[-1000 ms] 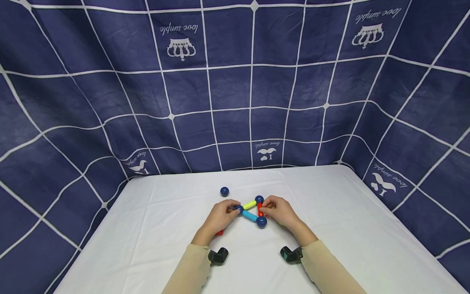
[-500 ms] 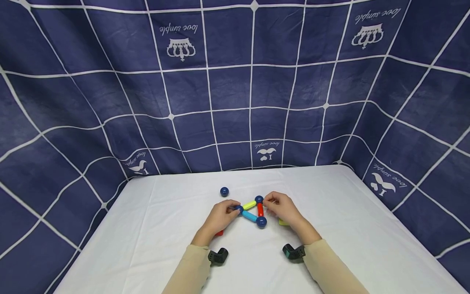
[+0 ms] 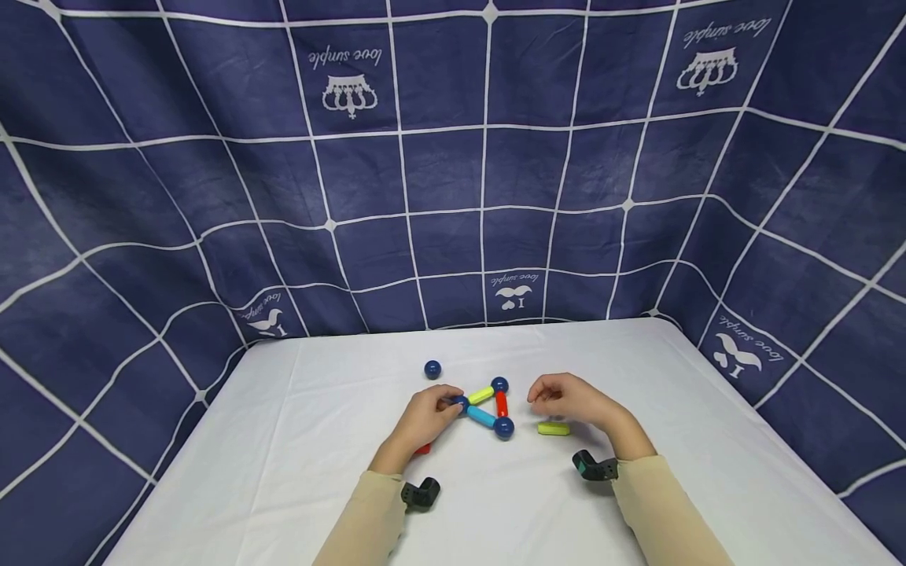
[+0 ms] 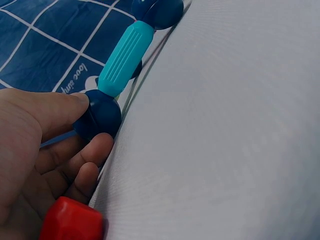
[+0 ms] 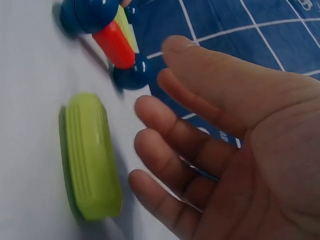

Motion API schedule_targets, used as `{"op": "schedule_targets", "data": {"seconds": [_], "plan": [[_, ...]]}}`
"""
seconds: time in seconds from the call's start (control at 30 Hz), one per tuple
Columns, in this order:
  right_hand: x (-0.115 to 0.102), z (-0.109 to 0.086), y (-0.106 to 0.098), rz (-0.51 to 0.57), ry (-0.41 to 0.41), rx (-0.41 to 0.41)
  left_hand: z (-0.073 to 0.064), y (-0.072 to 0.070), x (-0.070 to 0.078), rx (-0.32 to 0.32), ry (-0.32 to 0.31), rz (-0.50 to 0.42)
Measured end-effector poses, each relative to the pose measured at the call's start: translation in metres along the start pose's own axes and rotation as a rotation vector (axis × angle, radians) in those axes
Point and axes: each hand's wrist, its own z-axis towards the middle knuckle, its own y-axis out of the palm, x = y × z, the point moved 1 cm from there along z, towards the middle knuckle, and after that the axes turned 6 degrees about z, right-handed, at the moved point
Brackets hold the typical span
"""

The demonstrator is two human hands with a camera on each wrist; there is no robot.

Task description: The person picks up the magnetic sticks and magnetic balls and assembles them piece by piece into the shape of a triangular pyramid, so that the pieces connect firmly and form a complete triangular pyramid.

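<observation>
My left hand pinches a dark blue ball between thumb and fingers. That ball is the left corner of a flat triangle of rods and balls. A light blue rod runs from it to the near ball. A yellow-green rod leads to the far ball, and a red rod joins those two. To the right, my right hand holds nothing, its fingers loosely bent. A loose yellow-green rod lies on the table beside its fingertips.
A single blue ball sits behind the left hand. Under the left wrist a red piece shows, partly hidden in the head view. White cloth covers the table, and a blue checked curtain hangs around its back and sides.
My right hand has let go of the red rod and moved right, away from the triangle, uncovering the loose yellow-green rod. The left hand has stayed in place on its ball.
</observation>
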Motion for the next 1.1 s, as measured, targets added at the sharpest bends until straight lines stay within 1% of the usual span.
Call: {"op": "schedule_targets", "data": {"seconds": [0.17, 0.27, 0.33, 0.47, 0.57, 0.7, 0.87, 0.97, 1.03, 1.1], "plan": [[0.008, -0.003, -0.001, -0.069, 0.045, -0.074, -0.001, -0.001, 0.0, 0.001, -0.015, -0.009], [0.009, -0.005, 0.002, -0.101, 0.067, -0.099, -0.001, 0.0, 0.0, 0.003, -0.017, -0.008], [0.008, -0.007, 0.003, -0.119, 0.073, -0.103, -0.001, 0.0, 0.001, 0.001, -0.004, -0.006], [0.006, -0.008, 0.004, -0.138, 0.072, -0.098, -0.001, 0.0, 0.001, 0.0, 0.001, -0.014], [0.005, -0.008, 0.004, -0.146, 0.064, -0.097, -0.001, 0.0, 0.001, 0.004, -0.006, -0.012], [0.005, -0.008, 0.003, -0.14, 0.044, -0.092, 0.0, 0.0, 0.0, 0.003, 0.001, -0.007], [0.009, -0.005, 0.002, -0.101, -0.031, -0.05, 0.0, 0.0, 0.0, 0.004, 0.004, -0.004], [0.011, -0.002, 0.001, -0.072, -0.077, 0.005, -0.001, 0.0, 0.0, 0.002, 0.009, -0.002], [0.011, 0.0, 0.0, -0.062, -0.099, 0.047, -0.001, 0.0, 0.0, -0.001, 0.022, 0.004], [0.011, 0.002, 0.001, -0.057, -0.112, 0.088, -0.001, 0.0, 0.0, -0.006, 0.019, 0.001]]}}
